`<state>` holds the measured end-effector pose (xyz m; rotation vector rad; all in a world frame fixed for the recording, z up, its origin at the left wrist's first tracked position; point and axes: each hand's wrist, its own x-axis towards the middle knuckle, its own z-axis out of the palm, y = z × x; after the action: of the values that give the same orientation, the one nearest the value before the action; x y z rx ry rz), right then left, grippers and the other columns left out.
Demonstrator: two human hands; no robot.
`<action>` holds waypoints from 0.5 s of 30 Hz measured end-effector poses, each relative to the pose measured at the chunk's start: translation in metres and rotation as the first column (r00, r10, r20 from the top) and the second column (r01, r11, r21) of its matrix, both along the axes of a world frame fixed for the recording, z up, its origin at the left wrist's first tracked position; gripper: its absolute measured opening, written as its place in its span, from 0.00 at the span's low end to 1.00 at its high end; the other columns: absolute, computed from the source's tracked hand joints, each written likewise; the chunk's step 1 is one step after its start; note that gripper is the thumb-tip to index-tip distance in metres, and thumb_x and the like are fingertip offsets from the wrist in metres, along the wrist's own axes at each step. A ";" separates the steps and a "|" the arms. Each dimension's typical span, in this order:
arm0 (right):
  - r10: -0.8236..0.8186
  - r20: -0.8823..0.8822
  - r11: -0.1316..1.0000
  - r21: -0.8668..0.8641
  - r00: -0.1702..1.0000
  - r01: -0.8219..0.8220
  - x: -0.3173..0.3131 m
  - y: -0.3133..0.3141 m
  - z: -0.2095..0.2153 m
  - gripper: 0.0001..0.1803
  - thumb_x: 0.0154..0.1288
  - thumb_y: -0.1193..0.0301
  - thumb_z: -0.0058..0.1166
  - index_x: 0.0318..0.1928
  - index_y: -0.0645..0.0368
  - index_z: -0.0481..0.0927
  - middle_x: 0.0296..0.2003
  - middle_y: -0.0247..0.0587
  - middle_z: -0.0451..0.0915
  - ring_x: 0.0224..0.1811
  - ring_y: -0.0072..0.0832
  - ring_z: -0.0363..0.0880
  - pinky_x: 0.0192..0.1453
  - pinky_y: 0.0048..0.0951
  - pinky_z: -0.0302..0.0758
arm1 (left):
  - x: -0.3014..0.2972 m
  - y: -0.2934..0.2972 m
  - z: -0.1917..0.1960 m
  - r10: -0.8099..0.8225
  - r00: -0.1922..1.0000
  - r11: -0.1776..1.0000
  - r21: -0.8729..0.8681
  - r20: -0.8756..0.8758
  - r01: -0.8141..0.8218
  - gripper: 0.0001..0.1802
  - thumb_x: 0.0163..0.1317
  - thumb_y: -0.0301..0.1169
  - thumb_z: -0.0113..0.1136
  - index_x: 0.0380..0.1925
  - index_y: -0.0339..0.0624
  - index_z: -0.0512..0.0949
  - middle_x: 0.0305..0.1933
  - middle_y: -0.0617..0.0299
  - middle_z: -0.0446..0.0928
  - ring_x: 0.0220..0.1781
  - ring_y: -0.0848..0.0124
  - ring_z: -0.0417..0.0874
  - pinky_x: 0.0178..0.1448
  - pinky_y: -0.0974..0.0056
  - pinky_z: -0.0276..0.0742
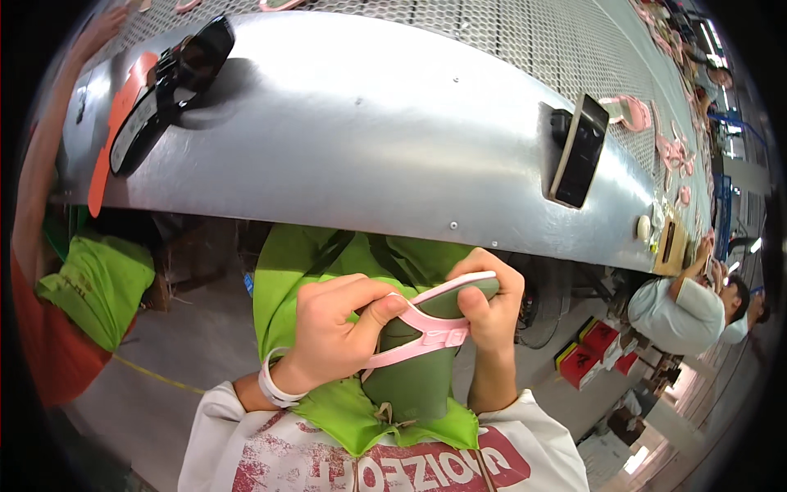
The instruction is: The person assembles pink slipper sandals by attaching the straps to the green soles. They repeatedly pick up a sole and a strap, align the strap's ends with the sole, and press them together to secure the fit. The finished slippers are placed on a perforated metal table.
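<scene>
In front of my body I hold a pink-strapped sandal [438, 336] with a green insole, a pale sole edge and a small bow on the strap. My left hand [340, 328], with a white band at the wrist, closes its thumb and fingers on the strap's left side. My right hand [496, 307] grips the upper end of the sole, thumb on the insole and fingers behind. Below the strap a smooth dark green surface [414, 385] shows; I cannot tell whether it belongs to the sandal. A bright green apron [287, 271] covers my lap.
A metal table [328, 164] lies ahead, with a mesh conveyor [492, 41] beyond it carrying pink sandals [627, 112]. A phone-like device [580, 152] stands at right. A glossy black item [172, 94] and an orange strip [115, 131] are at left. Co-workers sit either side.
</scene>
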<state>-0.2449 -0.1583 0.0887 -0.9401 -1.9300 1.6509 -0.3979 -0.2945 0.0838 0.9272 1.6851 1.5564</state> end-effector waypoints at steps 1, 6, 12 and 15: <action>0.004 -0.037 1.000 -0.004 0.999 -0.004 -0.001 -0.001 -0.004 0.26 0.54 0.51 0.67 0.25 0.64 0.75 0.21 0.32 0.73 0.22 0.20 0.68 0.26 0.22 0.64 | 0.000 -0.002 0.001 0.019 1.000 1.000 0.010 0.016 -0.019 0.06 0.56 0.26 0.65 0.25 0.34 0.82 0.20 0.55 0.78 0.18 0.65 0.76 0.23 0.67 0.69; 0.006 -0.250 0.999 -0.034 0.968 -0.015 -0.007 -0.007 -0.021 0.25 0.52 0.55 0.69 0.19 0.62 0.72 0.18 0.33 0.71 0.20 0.22 0.66 0.24 0.24 0.61 | -0.009 -0.009 -0.008 -0.125 0.976 0.992 0.015 0.177 0.124 0.08 0.59 0.28 0.64 0.27 0.33 0.82 0.20 0.59 0.78 0.19 0.70 0.76 0.23 0.68 0.69; 0.122 -0.354 0.990 -0.022 0.927 -0.139 -0.027 -0.012 -0.020 0.23 0.51 0.58 0.70 0.18 0.62 0.72 0.17 0.34 0.71 0.19 0.23 0.67 0.23 0.25 0.61 | -0.032 0.020 -0.079 -0.470 -0.250 0.516 0.493 0.847 0.700 0.21 0.56 0.46 0.69 0.21 0.40 0.74 0.18 0.67 0.72 0.17 0.82 0.69 0.20 0.75 0.61; 0.128 -0.360 0.987 -0.044 0.924 -0.154 -0.027 -0.011 -0.023 0.24 0.52 0.55 0.69 0.19 0.62 0.74 0.18 0.35 0.71 0.19 0.23 0.67 0.24 0.25 0.61 | -0.030 0.012 -0.070 -0.451 -0.055 0.636 0.364 0.891 0.680 0.20 0.57 0.44 0.69 0.21 0.40 0.75 0.19 0.67 0.73 0.18 0.82 0.70 0.21 0.75 0.61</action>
<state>-0.2719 -0.1695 0.0661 -0.4874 -1.7312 1.8364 -0.4282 -0.2828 0.0139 0.2558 0.3179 0.8675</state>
